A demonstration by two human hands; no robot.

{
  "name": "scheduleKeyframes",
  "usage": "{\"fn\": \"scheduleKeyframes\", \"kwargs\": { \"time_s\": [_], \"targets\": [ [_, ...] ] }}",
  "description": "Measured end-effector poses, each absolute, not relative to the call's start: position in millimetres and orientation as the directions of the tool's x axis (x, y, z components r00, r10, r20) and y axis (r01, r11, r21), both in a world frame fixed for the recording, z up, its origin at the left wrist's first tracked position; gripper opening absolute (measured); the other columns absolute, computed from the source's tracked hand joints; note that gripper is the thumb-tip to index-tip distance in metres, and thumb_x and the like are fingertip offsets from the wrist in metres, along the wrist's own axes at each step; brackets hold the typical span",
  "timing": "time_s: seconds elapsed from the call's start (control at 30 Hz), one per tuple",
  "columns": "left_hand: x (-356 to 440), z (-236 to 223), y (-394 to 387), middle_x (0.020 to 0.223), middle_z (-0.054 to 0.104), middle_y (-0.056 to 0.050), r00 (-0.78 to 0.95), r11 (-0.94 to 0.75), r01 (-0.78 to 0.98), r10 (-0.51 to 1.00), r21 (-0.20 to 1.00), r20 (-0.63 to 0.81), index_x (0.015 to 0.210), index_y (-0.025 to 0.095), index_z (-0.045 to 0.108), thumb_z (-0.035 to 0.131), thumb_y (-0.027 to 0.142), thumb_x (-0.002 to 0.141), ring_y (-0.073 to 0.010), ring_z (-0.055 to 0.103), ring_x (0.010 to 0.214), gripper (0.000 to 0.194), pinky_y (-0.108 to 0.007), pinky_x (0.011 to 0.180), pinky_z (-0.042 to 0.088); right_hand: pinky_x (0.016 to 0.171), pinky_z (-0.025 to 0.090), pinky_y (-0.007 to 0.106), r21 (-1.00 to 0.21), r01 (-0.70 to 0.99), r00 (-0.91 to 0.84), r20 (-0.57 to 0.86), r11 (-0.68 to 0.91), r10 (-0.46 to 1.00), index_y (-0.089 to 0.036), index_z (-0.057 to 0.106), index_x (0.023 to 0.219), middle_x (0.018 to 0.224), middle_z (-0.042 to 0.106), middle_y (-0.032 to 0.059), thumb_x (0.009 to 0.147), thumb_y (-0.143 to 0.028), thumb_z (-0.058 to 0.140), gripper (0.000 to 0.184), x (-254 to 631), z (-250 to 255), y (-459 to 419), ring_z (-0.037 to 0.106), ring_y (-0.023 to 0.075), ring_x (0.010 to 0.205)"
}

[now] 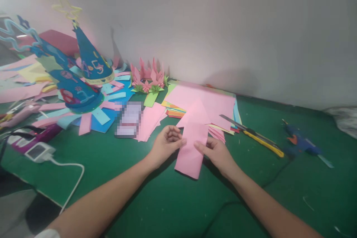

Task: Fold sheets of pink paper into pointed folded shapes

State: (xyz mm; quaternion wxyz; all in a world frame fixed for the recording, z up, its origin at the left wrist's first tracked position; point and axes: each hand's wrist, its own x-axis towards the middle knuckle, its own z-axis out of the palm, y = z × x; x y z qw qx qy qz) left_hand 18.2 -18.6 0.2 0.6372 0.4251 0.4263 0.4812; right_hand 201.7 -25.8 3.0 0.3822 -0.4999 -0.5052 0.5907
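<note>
**Forearms point(111, 197) nearest, then pink paper point(188, 161)**

Head view: left hand point(165, 144) and right hand point(219, 153) pinch opposite sides of the pink paper, between them. Beyond them lie sheets point(208, 96); to their right, cutter point(262, 142) and glue gun point(305, 144).

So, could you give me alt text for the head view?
A person's left hand and right hand hold a rectangular pink paper strip over a green tabletop. Farther left stand conical blue hats and a pink-and-green paper crown; a yellow-handled utility knife lies at right.
</note>
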Motion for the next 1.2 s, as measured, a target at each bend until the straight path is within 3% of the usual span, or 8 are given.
{"fn": "scheduleKeyframes", "kwargs": {
  "time_s": [0.3, 1.2],
  "targets": [
    [16.9, 1.0, -18.8, 0.077, 0.059, 0.001, 0.202, 0.199, -0.27, 0.968, 0.942, -0.147, 0.084, 0.016, 0.05, 0.079, 0.029, 0.063, -0.0085, 0.055, 0.072, 0.039, -0.022, 0.069, 0.045, 0.074, 0.055, 0.038, -0.977, -0.005, -0.129, -0.211, -0.214, 0.969, -0.016, 0.072, 0.088, 0.082, 0.074, 0.0063, 0.063, -0.045, 0.077, 0.039, 201.8, 0.0, -27.2, 0.068, 0.0228, 0.074],
    [16.1, -3.4, -18.3, 0.072, 0.058, 0.002, 0.166, 0.077, -0.183, 0.985, 0.98, -0.046, 0.074, 0.015, 0.048, 0.076, 0.03, 0.065, -0.0084, 0.054, 0.068, 0.033, -0.021, 0.065, 0.045, 0.081, 0.052, 0.039, -0.976, 0.017, -0.153, -0.216, -0.216, 0.964, -0.015, 0.07, 0.094, 0.09, 0.073, 0.0076, 0.064, -0.047, 0.075, 0.044, 203.0, 0.3, -26.8, 0.067, 0.0249, 0.085]
  ]
}}
